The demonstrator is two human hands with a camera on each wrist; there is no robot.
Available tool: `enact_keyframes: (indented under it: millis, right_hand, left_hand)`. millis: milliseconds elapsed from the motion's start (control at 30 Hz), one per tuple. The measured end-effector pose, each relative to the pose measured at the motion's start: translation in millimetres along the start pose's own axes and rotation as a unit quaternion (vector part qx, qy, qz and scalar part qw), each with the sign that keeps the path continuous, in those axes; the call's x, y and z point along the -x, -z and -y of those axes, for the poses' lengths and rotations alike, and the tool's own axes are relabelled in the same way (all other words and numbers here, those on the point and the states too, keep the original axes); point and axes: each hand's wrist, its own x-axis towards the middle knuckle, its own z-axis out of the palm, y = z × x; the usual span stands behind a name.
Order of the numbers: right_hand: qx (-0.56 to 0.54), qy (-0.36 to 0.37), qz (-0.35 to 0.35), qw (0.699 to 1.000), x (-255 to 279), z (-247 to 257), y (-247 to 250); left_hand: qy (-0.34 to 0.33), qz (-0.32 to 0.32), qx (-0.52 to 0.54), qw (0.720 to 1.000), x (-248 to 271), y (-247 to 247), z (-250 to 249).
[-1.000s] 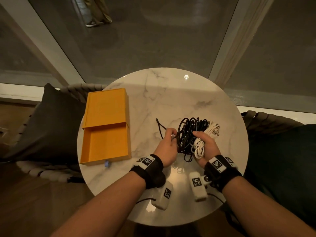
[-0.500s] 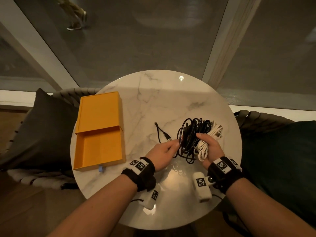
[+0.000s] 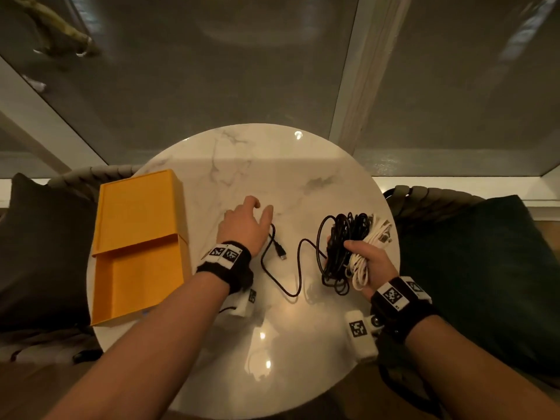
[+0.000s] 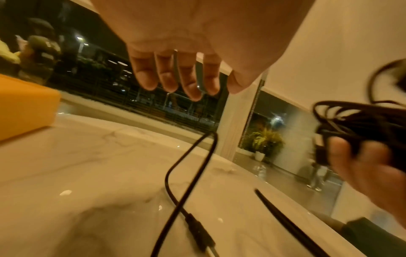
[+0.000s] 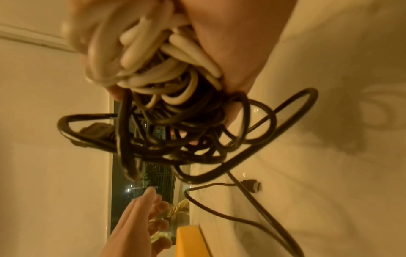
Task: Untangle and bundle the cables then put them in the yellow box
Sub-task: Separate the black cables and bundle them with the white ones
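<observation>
Now right hand gripping tangled cables, left hand fingers spread — empty, yellow box nearby

Right hand: clutching a tangle of white cables and black cables in its grip.
Loose strand: trailing onto the surface, plug lying flat.
Left hand: hovering, fingers relaxed, beside the yellow box.
</observation>
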Motion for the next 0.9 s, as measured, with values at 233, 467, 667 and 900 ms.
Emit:
enact_keyframes:
  millis: [233, 467, 667, 900]
  right_hand:
    - [0.070, 0.013, -0.044, 0.997, 3, 7, 9]
    - [0.113, 0.017, -0.057, 0.992, -1, 5, 4]
    - [0.129, 0.022, -0.051, 0.990, -1, 12, -2]
    - [0.107, 0.041, -0.065, 0.991, 2, 25, 9]
  left_hand:
    - [0.175, 0.240, 0.099, 0.950, -16, -39, 12]
    - [0.083, 0.249, 0.202, 0.944, -15, -43, -9]
    - [0.097, 0.269, 0.122, 0.950, -13, -53, -10]
    - [0.178, 0.274, 0.265, 0.907, -13, -51, -17]
